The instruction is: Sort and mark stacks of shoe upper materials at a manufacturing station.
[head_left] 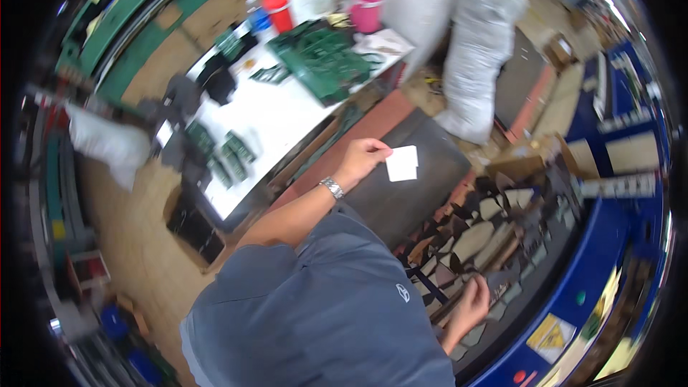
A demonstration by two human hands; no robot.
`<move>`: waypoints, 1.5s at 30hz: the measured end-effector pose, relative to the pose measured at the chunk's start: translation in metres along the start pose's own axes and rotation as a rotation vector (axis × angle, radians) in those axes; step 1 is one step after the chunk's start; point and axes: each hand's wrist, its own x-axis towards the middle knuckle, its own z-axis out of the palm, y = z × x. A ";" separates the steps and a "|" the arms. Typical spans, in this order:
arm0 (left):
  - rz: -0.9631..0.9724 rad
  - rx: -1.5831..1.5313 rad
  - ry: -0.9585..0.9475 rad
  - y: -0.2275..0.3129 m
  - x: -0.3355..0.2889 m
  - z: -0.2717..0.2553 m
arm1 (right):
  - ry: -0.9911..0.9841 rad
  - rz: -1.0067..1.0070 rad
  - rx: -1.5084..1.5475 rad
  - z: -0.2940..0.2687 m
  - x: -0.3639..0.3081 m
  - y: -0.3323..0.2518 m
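Observation:
My left hand (360, 163), with a metal watch on its wrist, is closed in a pinch on the corner of white square pieces (403, 164). At least two of them overlap, and they are held above a dark flat board (380, 193). Lower right, my right hand (469, 306) hangs over a spread of offcut scraps (476, 240) in black, cream, brown and grey-green. Its fingers are loosely bent and look apart, and nothing shows in them. Whether it touches the scraps cannot be made out.
A white table (276, 122) at upper left bears green cut pieces (322, 61), a red cup (278, 11) and a pink lidded container (367, 7). A tall wrapped bundle (476, 57) stands beyond the board. Blue machinery (566, 294) borders the right side. A dark bin (195, 233) stands left.

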 end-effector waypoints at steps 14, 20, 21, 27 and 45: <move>-0.201 -0.761 0.132 0.005 -0.034 -0.256 | -1.355 -0.017 0.340 0.415 0.012 -0.220; -0.216 -0.907 0.445 -0.032 -0.050 -0.317 | -1.475 -0.408 0.068 0.520 -0.016 -0.255; -0.220 -0.913 0.434 -0.040 -0.056 -0.321 | -1.459 -0.490 -0.008 0.539 -0.014 -0.253; -0.231 -0.795 0.816 -0.102 -0.122 -0.336 | -1.436 -0.488 -0.089 0.650 0.017 -0.228; -0.302 -0.997 1.360 -0.004 -0.081 -0.220 | -1.102 -1.374 -0.603 1.010 0.152 -0.373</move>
